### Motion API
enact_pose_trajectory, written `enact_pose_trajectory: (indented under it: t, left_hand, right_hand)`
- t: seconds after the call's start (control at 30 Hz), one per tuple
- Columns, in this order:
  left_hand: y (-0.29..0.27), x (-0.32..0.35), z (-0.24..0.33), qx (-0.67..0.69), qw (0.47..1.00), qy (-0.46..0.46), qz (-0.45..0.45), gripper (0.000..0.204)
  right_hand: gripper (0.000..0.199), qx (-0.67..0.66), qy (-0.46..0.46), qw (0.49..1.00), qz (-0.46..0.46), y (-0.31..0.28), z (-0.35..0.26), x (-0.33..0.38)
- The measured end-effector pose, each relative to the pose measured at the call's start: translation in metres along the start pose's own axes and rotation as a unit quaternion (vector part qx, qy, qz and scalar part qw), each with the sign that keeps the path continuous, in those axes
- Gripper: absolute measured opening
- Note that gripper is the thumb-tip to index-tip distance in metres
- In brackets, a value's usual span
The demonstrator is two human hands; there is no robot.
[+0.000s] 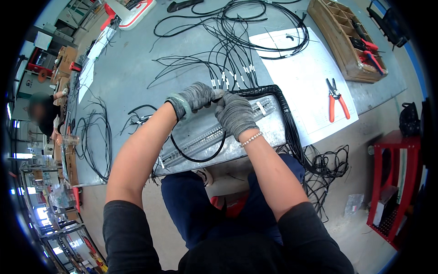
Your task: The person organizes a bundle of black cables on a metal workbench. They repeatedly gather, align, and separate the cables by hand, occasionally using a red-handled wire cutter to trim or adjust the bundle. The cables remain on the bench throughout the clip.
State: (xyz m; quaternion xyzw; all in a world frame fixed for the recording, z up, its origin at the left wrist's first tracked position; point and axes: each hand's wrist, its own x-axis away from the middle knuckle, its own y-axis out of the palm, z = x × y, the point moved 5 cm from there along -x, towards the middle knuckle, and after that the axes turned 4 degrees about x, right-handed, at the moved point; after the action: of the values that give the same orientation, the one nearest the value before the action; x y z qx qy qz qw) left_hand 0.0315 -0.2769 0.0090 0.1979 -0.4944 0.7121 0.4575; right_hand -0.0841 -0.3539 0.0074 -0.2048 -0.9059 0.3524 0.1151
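Note:
Both my hands wear grey knit gloves and meet at the left end of a black wrapped wire harness [264,90]. My left hand [194,99] is closed there, its fingertips against those of my right hand [234,114], which is also closed on the harness. The gripped spot itself is mostly hidden by the fingers. Thin black wires with white labels [248,69] fan out beyond my hands. Below them a black cable loop [200,160] hangs across a slotted metal terminal strip [194,145]. The harness bends at the right and runs down off the table edge.
Red-handled wire strippers [336,101] lie on a white paper sheet [310,109]. A wooden tool box [342,41] stands at the far right, coiled black cables [273,27] at the back. Tangled wires [328,166] hang beside a red shelf [388,182]. A person [45,112] is at far left.

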Motion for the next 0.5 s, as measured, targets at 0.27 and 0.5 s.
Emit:
enact_pose_trajectory:
  t: [0.27,0.5]
  left_hand:
    - [-0.006,0.008,0.005,-0.119,0.984,0.114,0.067,0.046]
    - [-0.008,0.006,0.010,-0.124,0.972,0.171,0.103,0.040]
  right_hand:
    - [0.014,-0.069,-0.012,0.997,-0.038,0.000,0.010,0.002]
    - [0.021,0.074,-0.017,0.997,0.007,-0.010,0.003,-0.001]
